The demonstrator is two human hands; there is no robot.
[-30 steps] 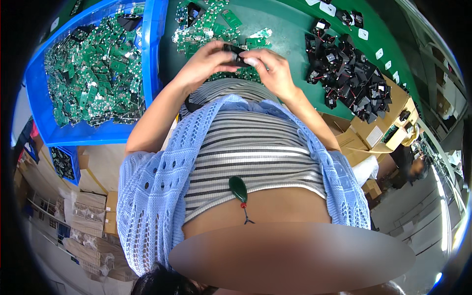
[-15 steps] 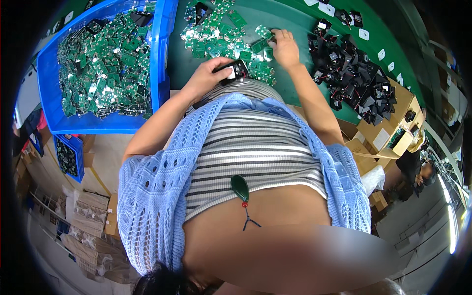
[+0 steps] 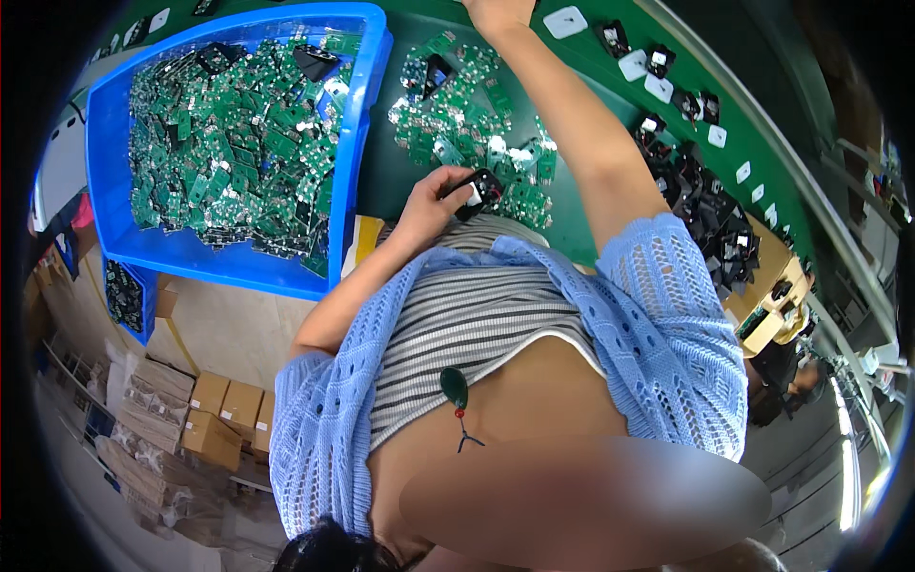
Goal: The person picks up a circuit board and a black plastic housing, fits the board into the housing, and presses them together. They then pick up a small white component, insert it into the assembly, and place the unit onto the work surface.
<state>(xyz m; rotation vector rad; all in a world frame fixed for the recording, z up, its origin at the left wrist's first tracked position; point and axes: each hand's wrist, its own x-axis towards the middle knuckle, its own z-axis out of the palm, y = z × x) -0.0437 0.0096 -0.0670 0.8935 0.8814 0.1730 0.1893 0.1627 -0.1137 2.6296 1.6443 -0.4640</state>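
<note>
My left hand (image 3: 431, 212) is closed round a small black plastic housing (image 3: 483, 189) with a white part and a red wire in it, held close to my striped top. Far ahead, my right hand (image 3: 499, 13) reaches to the upper edge of the view, where its fingers are cut off, so what they hold or touch is hidden. Between the two hands, a loose heap of green circuit boards (image 3: 467, 119) lies on the green work surface (image 3: 386, 195). One black housing (image 3: 436, 74) rests among the boards at the heap's far side.
A blue bin (image 3: 367, 124) full of green circuit boards stands at left. Black housings with wires (image 3: 701, 205) are piled at right, by a cardboard box (image 3: 762, 286). White square pieces (image 3: 659, 88) and a few housings lie along the green strip beyond.
My right hand has left the circuit boards and stretched far forward to the upper edge. My left hand still holds the black housing. The whole view has shifted a little.
</note>
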